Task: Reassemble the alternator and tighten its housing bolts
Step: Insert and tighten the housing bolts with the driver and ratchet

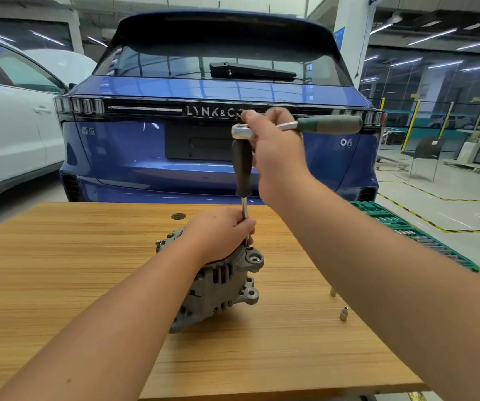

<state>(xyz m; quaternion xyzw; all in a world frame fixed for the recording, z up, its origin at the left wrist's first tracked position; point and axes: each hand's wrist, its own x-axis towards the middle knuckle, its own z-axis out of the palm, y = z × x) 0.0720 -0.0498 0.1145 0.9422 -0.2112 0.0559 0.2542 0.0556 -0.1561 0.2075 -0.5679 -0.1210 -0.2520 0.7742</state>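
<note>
The alternator (218, 282) is seen standing at the centre of the frame on a wooden table (59, 285), resting on one end with its mounting ears turned to the right. The left hand (218, 235) is laid over the top of the housing, with the fingers curled round the thin steel shaft of a driver (243, 169). This hold is judged to serve two ends: the body is kept from turning, and the tip is kept seated on a bolt. The bolt itself is hidden beneath the fingers.

The driver is held upright, its dark handle rising to the upper centre of the frame. A ratchet (305, 127) is fitted across the top of that handle, its green grip pointing right. The right hand (273, 146) is closed round the ratchet near its head, presumably so that the joint is steadied while torque is applied. A tightening stage is inferred; how many bolts are done cannot be told.

A small socket (343, 313) is noted standing loose at the lower right of the table, well apart from the alternator. A green tool tray (424, 238) lies along the right edge. A blue car (175, 140) is parked behind the table.
</note>
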